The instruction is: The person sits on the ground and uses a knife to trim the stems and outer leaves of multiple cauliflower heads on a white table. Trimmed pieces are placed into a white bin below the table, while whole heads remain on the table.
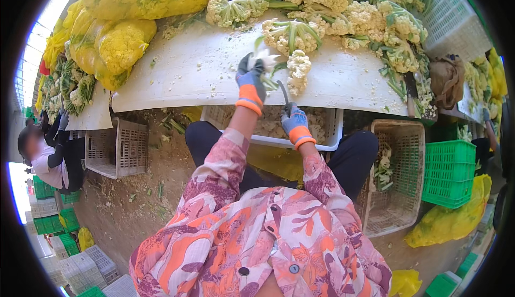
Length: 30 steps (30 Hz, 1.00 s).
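Observation:
My left hand [251, 82], in a grey-blue glove with an orange cuff, is closed around a blurred, pale cauliflower stem piece [263, 59] with some green leaf, above the white tabletop [181, 72]. My right hand [294, 120], gloved alike, grips a knife with a narrow curved blade [283, 91] pointing up and away from me. Just right of the blade, a cut cauliflower floret [298, 70] lies at the table, beside a larger cauliflower head [291, 35]. Below the table edge, a white plastic crate [340, 130] between my knees holds cauliflower pieces, partly hidden by my hands.
Cauliflower heads [366, 19] pile at the table's far right, yellow mesh sacks [116, 43] at the far left. A dirty crate [418, 176] with trimmings and a green crate [448, 172] stand right; another crate [132, 148] stands left. A co-worker [50, 156] sits at left.

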Tool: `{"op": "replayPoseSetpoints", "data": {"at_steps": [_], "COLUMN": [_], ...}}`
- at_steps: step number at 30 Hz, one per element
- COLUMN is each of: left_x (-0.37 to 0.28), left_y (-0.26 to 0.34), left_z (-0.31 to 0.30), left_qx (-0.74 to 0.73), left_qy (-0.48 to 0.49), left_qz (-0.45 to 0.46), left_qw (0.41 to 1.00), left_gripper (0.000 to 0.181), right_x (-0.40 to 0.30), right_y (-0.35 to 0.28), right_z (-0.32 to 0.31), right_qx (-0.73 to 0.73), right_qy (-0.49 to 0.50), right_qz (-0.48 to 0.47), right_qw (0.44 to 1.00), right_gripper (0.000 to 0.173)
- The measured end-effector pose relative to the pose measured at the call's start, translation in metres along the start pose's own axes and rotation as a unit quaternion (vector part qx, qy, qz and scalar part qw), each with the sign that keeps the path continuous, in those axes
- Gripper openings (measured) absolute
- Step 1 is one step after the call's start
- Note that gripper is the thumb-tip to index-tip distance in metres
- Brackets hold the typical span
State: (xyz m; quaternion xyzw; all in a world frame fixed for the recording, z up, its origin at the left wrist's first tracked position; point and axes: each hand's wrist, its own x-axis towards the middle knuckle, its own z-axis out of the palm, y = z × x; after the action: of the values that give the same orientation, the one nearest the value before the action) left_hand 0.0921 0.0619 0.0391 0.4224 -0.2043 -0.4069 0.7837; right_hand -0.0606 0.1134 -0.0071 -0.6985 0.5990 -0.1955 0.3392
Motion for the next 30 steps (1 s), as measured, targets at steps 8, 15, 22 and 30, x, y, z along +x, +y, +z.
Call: {"op": "replayPoseSetpoints", "data": {"at_steps": [8, 15, 22, 30], "left_x": [0.03, 0.058, -0.025, 0.06], "left_y": [0.004, -0.03, 0.033, -0.04], "left_z": [0.039, 0.004, 0.094, 0.086], "left_qx": [0.587, 0.811, 0.196, 0.667], "left_qy": [-0.12, -0.086, -0.254, -0.462], "left_qz": [0.006, 0.002, -0.053, 0.134], "left_qw": [0.801, 0.579, 0.945, 0.569], "left_gripper": [0.037, 0.041, 0.022, 0.067], "right_x": [-0.043, -0.078, -0.078, -0.078], "right_y": [0.035, 0.055, 0.078, 0.06], "right_z": [0.001, -0.015, -0.005, -0.007], "right_qx": [0.131, 0.122, 0.209, 0.113], "right_qy": [0.06, 0.064, 0.035, 0.064], "right_qz": [0.019, 0.003, 0.098, -0.002], "right_qw": [0.989, 0.99, 0.972, 0.991], "right_gripper": [0.018, 0.02, 0.024, 0.022]}}
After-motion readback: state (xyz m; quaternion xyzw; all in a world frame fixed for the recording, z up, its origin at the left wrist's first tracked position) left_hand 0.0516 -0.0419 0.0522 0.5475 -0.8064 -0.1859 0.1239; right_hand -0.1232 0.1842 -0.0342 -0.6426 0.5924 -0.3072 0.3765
